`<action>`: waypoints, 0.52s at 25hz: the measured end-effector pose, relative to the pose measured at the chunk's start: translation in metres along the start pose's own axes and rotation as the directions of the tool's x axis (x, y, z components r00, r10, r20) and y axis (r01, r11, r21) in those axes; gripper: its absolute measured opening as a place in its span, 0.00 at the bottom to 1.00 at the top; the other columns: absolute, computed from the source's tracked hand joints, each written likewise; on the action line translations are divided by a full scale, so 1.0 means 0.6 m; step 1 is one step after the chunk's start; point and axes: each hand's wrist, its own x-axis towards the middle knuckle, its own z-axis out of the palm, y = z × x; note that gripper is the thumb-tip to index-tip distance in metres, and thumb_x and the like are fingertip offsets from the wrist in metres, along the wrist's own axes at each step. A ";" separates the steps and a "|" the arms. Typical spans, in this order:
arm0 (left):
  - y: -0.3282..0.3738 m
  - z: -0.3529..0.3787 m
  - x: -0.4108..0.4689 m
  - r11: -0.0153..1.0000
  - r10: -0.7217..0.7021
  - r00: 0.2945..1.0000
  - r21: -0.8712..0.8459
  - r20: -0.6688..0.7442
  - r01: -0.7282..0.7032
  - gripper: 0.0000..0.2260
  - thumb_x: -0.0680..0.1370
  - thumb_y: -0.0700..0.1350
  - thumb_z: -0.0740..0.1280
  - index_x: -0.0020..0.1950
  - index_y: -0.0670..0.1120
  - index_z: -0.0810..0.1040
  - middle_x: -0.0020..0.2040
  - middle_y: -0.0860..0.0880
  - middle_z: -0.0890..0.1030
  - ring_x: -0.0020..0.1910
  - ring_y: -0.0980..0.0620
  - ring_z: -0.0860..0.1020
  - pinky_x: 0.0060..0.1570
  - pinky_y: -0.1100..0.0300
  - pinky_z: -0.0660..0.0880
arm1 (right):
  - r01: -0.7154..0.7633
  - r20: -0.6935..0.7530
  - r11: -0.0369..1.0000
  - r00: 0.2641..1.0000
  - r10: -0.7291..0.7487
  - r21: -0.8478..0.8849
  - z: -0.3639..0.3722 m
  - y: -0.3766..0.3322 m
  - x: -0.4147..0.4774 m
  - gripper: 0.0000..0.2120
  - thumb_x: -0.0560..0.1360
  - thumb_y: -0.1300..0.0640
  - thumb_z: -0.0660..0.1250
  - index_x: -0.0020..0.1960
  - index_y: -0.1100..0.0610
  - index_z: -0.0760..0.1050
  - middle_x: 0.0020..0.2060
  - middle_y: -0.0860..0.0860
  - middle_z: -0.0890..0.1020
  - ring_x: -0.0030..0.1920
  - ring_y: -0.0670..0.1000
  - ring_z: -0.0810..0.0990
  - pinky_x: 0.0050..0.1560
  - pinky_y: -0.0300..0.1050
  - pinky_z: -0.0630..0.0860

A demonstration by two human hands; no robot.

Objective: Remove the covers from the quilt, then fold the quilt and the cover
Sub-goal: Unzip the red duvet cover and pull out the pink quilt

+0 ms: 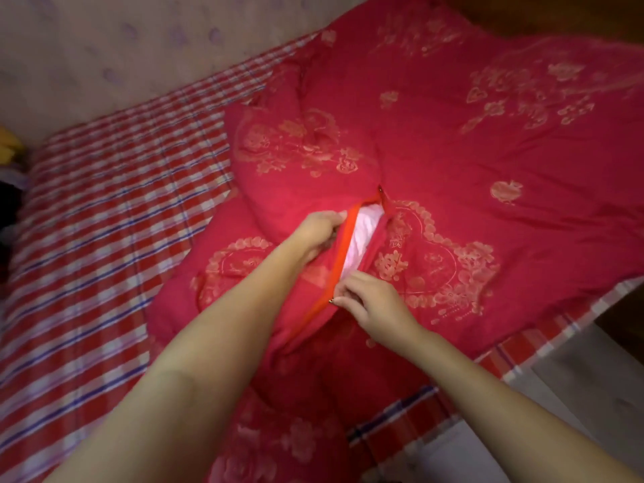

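Observation:
A red quilt cover with gold flower and heart prints lies rumpled over the bed. Its orange-edged zipper opening gapes in the middle, and the white quilt shows inside. My left hand grips the left edge of the opening, fingers curled over the orange tape. My right hand pinches the zipper at the lower end of the gap, where a small metal pull shows at my fingertips.
A red, white and blue checked sheet covers the bed to the left and along the near edge. A pale wall runs behind. Grey floor lies at the lower right. Dark and yellow items sit at the far left.

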 end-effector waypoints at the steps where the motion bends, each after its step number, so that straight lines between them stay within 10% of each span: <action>1: 0.033 -0.016 0.001 0.998 0.036 0.998 -0.049 -0.058 -0.039 0.16 0.81 0.44 0.60 0.32 0.48 0.65 0.21 0.51 0.65 0.14 0.60 0.60 0.16 0.66 0.56 | 0.110 0.009 0.992 0.994 -0.110 -0.067 -0.006 -0.029 0.015 0.05 0.74 0.55 0.64 0.41 0.55 0.74 0.35 0.43 0.71 0.38 0.42 0.72 0.40 0.38 0.67; 5: 0.149 -0.108 -0.003 0.964 0.061 0.978 -0.241 -0.201 -0.110 0.18 0.82 0.43 0.58 0.32 0.47 0.64 0.14 0.55 0.62 0.12 0.60 0.58 0.15 0.69 0.55 | 0.486 0.220 0.803 0.874 -0.434 -0.345 0.009 -0.121 0.051 0.03 0.71 0.59 0.67 0.39 0.57 0.74 0.37 0.52 0.77 0.37 0.54 0.79 0.32 0.46 0.73; 9: 0.110 -0.203 -0.012 0.899 -0.080 0.943 -0.432 -0.323 -0.072 0.18 0.83 0.44 0.56 0.33 0.47 0.63 0.13 0.54 0.61 0.11 0.60 0.58 0.12 0.70 0.55 | 0.401 0.445 0.878 0.857 -0.259 -0.263 0.017 -0.108 0.046 0.02 0.74 0.60 0.64 0.44 0.58 0.75 0.45 0.53 0.78 0.48 0.56 0.78 0.46 0.48 0.70; 13: 0.001 -0.168 -0.050 0.967 -0.135 0.931 -0.251 -0.340 0.049 0.17 0.80 0.50 0.62 0.33 0.46 0.68 0.16 0.53 0.67 0.13 0.60 0.63 0.16 0.70 0.60 | 0.395 0.573 0.909 0.780 -0.253 -0.136 0.065 -0.081 0.005 0.02 0.72 0.58 0.67 0.44 0.56 0.78 0.45 0.51 0.79 0.51 0.51 0.73 0.53 0.41 0.67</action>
